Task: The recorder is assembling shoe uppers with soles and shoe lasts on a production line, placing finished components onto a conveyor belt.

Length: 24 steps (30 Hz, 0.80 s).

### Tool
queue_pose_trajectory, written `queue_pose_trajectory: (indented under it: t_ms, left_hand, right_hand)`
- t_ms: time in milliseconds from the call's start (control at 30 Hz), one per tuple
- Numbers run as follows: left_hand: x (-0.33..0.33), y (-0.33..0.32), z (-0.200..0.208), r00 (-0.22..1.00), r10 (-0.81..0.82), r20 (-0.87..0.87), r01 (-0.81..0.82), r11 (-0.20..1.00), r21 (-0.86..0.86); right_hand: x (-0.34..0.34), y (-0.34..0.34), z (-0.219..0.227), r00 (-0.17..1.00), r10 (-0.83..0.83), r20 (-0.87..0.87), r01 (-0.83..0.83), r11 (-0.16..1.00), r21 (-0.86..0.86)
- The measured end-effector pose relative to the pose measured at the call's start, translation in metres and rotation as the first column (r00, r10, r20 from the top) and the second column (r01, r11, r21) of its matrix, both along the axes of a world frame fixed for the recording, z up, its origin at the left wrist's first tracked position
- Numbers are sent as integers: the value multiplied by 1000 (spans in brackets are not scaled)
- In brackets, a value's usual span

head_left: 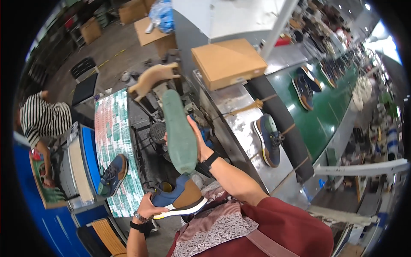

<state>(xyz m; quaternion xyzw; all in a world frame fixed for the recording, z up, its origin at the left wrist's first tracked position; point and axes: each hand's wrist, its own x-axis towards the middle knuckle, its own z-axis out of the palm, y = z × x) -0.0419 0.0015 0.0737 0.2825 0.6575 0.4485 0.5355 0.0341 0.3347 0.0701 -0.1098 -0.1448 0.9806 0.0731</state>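
Green and flat, 1 insole (180, 132) stands upright in the right hand (200, 143), whose fingers close on its edge above the dark machine (158, 132). The left hand (147, 207) grips the heel of 1 blue and brown shoe (180, 198), low near the apron. 1 more shoe (112, 174) lies on the patterned table (113, 128), 1 shoe (269, 139) on the metal table (239, 115). 1 cardboard box (229, 62) stands behind.

L hand (147, 208) & R hand (198, 143): fingers curled, gripping.
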Motion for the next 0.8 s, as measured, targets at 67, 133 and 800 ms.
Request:
queue_pose_trajectory:
  t_ms: [67,133,800]
  left_hand:
    - [4,8,-7,995,-66,-77,58,993,-100]
    - [21,30,-10,994,-53,-92,35,982,-185]
    - [141,477,-119,313,-130,-941,174,982,-78]
  right_hand:
    - [17,9,4,999,-22,-30,21,1000,-19]
    - [36,25,6,993,80,-92,-79,997,8]
    - [506,88,-132,-210,-898,386,-668,420,614]
